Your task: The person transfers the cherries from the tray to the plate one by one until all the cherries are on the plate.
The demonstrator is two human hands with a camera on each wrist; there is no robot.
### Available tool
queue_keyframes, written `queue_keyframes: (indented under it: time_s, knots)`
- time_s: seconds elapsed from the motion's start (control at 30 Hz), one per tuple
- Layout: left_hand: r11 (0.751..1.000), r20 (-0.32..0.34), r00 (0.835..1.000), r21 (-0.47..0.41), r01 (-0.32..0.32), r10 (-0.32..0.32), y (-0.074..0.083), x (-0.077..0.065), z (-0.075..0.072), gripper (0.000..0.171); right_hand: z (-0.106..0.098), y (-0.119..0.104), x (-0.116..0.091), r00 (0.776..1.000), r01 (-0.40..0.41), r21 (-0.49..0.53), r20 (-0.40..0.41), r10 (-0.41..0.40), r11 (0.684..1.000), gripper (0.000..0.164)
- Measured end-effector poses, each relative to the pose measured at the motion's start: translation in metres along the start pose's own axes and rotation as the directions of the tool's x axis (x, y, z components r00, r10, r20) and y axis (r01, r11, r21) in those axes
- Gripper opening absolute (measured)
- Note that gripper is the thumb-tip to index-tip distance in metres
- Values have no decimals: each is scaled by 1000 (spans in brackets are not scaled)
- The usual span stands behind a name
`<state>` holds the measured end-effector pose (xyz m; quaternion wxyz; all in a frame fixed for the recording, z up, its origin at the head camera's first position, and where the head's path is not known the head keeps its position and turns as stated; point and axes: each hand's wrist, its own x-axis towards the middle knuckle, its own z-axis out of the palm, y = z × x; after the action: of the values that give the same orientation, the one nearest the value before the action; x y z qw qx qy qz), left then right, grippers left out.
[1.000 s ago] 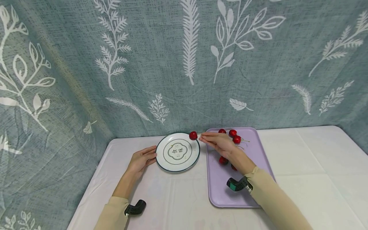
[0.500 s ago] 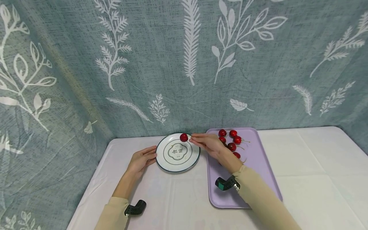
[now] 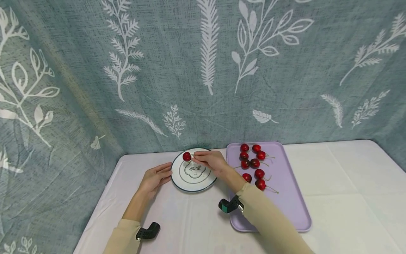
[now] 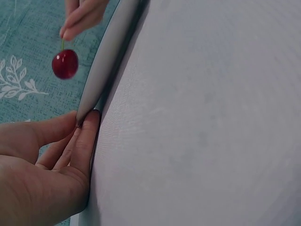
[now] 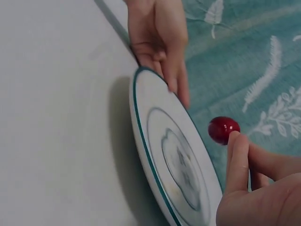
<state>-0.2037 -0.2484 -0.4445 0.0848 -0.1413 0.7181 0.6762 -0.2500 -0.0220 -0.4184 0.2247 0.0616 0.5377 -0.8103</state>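
A red cherry (image 3: 187, 156) hangs over the left part of a white plate (image 3: 194, 186) with a dark rim. By its stem, my right hand (image 3: 211, 161) pinches it between thumb and fingertips, and the left wrist view shows the cherry (image 4: 65, 64) apart from the plate. My left hand (image 3: 155, 179) holds the plate's left edge. Close up, the thumb and fingers of my left hand (image 4: 56, 155) pinch that rim. Seen from the right wrist, the plate's printed face (image 5: 155, 108) carries no fruit.
A lilac tray (image 3: 285, 211) lies right of the plate with several cherries (image 3: 254, 163) on it, under and beside my right forearm. White cloth (image 3: 333, 183) covers the table. A patterned blue-green curtain (image 3: 190, 70) hangs behind and at the left.
My right hand has carried the cherry leftward, from the plate's right edge to above its left part. More cherries on the tray are uncovered. My left hand stays at the rim.
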Motion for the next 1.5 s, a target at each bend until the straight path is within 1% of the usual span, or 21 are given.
queue_keyframes:
  time_s: [0.13,0.27,0.4,0.5,0.6,0.73,0.87,1.0,1.2,1.4,1.5]
  knots:
    - [1000,18,1000,-18,-16,16,1,-2,2,49,8,7,1,1000,-22,15,-19,22,1000,31]
    - [999,25,999,-21,-48,49,2,-5,3,50,16,12,3,999,-15,44,-37,17,999,31]
    - [1000,11,1000,3,-27,27,3,-4,3,48,21,16,5,999,-14,71,-52,17,997,30]
    - [1000,3,1000,6,-8,8,3,-3,3,48,24,19,7,998,-19,81,-57,24,997,29]
    - [1000,-1,1000,0,-6,6,4,-4,3,47,26,22,8,998,-29,86,-58,34,996,29]
    - [1000,-2,1000,-3,-17,17,4,-4,4,46,26,24,8,998,-13,53,-64,16,999,29]
    - [1000,-2,1000,8,-19,19,3,-4,3,47,25,25,8,995,9,4,-99,-9,1000,28]
    - [1000,-18,1000,22,-13,13,2,-3,1,46,25,24,6,992,27,-32,-121,-31,999,28]
    - [1000,-17,1000,10,-19,19,2,-3,0,46,23,17,2,993,66,-83,-91,-74,994,29]
    - [1000,-19,1000,-14,-13,13,1,-3,2,46,15,7,2,993,75,-80,-87,-82,994,30]
    - [1000,-27,1000,-14,-7,7,1,-2,1,45,12,2,2,991,94,-101,-84,-103,990,30]
